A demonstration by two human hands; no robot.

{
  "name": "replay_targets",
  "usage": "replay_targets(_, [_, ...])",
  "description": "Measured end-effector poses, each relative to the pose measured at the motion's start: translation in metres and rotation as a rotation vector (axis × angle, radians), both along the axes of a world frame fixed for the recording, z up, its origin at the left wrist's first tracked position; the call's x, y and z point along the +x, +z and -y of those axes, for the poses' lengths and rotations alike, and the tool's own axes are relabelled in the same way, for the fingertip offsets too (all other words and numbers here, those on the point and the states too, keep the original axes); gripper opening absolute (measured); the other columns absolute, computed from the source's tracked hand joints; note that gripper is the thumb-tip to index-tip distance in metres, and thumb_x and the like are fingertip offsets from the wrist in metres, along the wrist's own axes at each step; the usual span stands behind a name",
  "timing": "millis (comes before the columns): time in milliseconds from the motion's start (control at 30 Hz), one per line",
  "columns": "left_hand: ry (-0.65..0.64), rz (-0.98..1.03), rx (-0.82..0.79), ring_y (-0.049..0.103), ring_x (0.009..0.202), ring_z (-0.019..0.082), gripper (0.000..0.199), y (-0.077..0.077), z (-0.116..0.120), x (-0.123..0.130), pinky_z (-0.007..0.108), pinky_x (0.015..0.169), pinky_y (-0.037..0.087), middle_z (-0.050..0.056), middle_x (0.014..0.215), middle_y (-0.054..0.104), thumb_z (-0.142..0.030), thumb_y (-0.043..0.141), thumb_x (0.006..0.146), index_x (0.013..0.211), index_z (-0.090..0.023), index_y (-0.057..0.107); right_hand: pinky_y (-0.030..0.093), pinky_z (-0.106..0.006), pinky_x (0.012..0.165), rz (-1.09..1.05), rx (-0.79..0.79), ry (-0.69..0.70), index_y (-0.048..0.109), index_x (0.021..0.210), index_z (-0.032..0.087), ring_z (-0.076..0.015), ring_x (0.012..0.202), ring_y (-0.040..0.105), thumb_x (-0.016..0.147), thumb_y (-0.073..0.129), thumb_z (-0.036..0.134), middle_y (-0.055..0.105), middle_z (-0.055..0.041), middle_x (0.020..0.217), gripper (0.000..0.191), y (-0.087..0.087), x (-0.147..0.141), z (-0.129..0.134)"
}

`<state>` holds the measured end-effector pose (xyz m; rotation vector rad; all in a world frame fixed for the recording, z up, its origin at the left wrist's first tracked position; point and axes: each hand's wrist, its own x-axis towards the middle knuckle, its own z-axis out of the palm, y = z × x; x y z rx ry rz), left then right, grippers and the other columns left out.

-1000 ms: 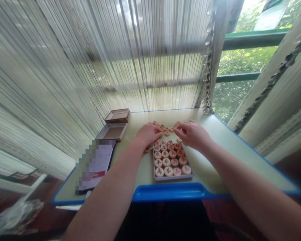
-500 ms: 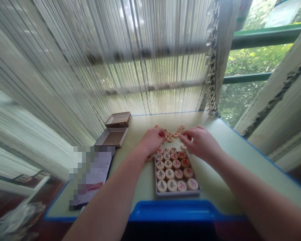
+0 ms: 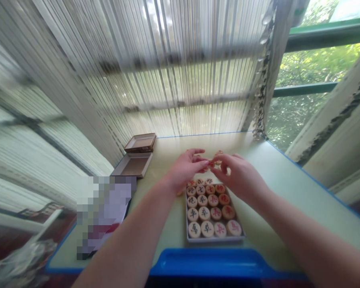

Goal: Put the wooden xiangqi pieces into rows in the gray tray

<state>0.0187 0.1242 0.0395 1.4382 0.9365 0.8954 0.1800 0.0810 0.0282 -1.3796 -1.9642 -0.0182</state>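
Observation:
A shallow box (image 3: pixel 215 239) near the table's front edge holds rows of round wooden pieces with black or red characters, such as a black-marked piece (image 3: pixel 194 229) at its front left. More pieces stand along its far edge. Beyond them, my right hand (image 3: pixel 232 170) pinches a red-marked piece (image 3: pixel 211 163) between thumb and fingertips. My left hand (image 3: pixel 187 166) reaches in from the left, its thumb beside that same piece and its fingers partly spread; whether it holds anything is unclear. Other loose pieces (image 3: pixel 219 153) lie behind and between my hands, partly hidden.
Two open box parts, a brown-edged one (image 3: pixel 140 142) and a shallow tray (image 3: pixel 133 165), lie at the table's back left. A dark-edged flat object (image 3: pixel 114 212), partly pixelated, is left of my left arm. A blue ledge (image 3: pixel 210 262) runs along the table front.
My hands have come together above the loose pieces, and a red-marked piece is now up between them. The view has shifted slightly, so the box appears lower.

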Motion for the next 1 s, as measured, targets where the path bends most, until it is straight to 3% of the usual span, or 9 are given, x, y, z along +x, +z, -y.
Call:
replay_targets(167, [0.069, -0.058, 0.019, 0.06, 0.076, 0.013, 0.029, 0.004, 0.003, -0.001, 0.027, 0.069, 0.049, 0.01, 0.09, 0.066, -0.019, 0.067, 0.07, 0.097, -0.01, 0.062, 0.041, -0.028, 0.058, -0.007, 0.001, -0.024, 0.061, 0.091, 0.019, -0.0182, 0.067, 0.054, 0.075, 0.06, 0.037, 0.059, -0.0026, 0.064, 0.025, -0.001, 0.001, -0.002])
replay_targets(300, [0.05, -0.169, 0.102, 0.058, 0.072, 0.013, 0.021, 0.007, 0.003, -0.003, 0.026, 0.065, 0.048, 0.008, 0.084, 0.067, -0.022, 0.067, 0.069, 0.087, -0.011, 0.069, 0.041, -0.026, 0.058, -0.06, -0.064, 0.048, 0.064, 0.091, 0.022, -0.0155, 0.064, 0.054, 0.078, 0.057, 0.035, 0.061, -0.0013, 0.064, 0.02, 0.001, -0.001, 0.001])
replay_targets(367, [0.017, -0.175, 0.115, 0.058, 0.071, 0.013, 0.021, 0.008, 0.003, -0.005, 0.026, 0.065, 0.047, 0.008, 0.082, 0.067, -0.022, 0.067, 0.069, 0.087, -0.012, 0.07, 0.041, -0.026, 0.058, -0.103, -0.083, 0.071, 0.066, 0.085, 0.022, -0.0138, 0.06, 0.054, 0.079, 0.056, 0.033, 0.061, -0.0011, 0.064, 0.017, 0.002, -0.002, 0.002])
replay_targets(467, [-0.004, -0.19, 0.123, 0.058, 0.071, 0.013, 0.023, 0.008, 0.003, -0.005, 0.025, 0.063, 0.047, 0.008, 0.08, 0.068, -0.024, 0.066, 0.069, 0.088, -0.012, 0.069, 0.041, -0.026, 0.056, -0.142, -0.084, 0.079, 0.066, 0.092, 0.02, -0.0129, 0.056, 0.052, 0.076, 0.058, 0.034, 0.06, -0.0002, 0.061, 0.022, 0.004, -0.001, 0.002])
replay_targets(733, [0.08, -0.215, 0.081, 0.053, 0.06, 0.009, 0.014, 0.015, 0.015, -0.005, 0.024, 0.059, 0.044, 0.004, 0.068, 0.064, -0.016, 0.065, 0.066, 0.079, -0.011, 0.066, 0.042, -0.024, 0.056, -0.17, -0.12, 0.183, 0.067, 0.094, 0.019, -0.0104, 0.054, 0.051, 0.072, 0.061, 0.029, 0.061, 0.0009, 0.061, 0.025, 0.002, -0.001, 0.003])
replay_targets(1000, [-0.125, -0.168, 0.166, 0.056, 0.06, 0.008, 0.012, 0.033, 0.048, -0.008, 0.023, 0.061, 0.044, 0.003, 0.067, 0.064, -0.011, 0.064, 0.064, 0.076, -0.01, 0.066, 0.041, -0.022, 0.054, -0.288, -0.04, 0.144, 0.062, 0.087, 0.016, -0.0101, 0.053, 0.051, 0.072, 0.061, 0.034, 0.057, 0.0019, 0.059, 0.023, -0.002, -0.01, 0.046])
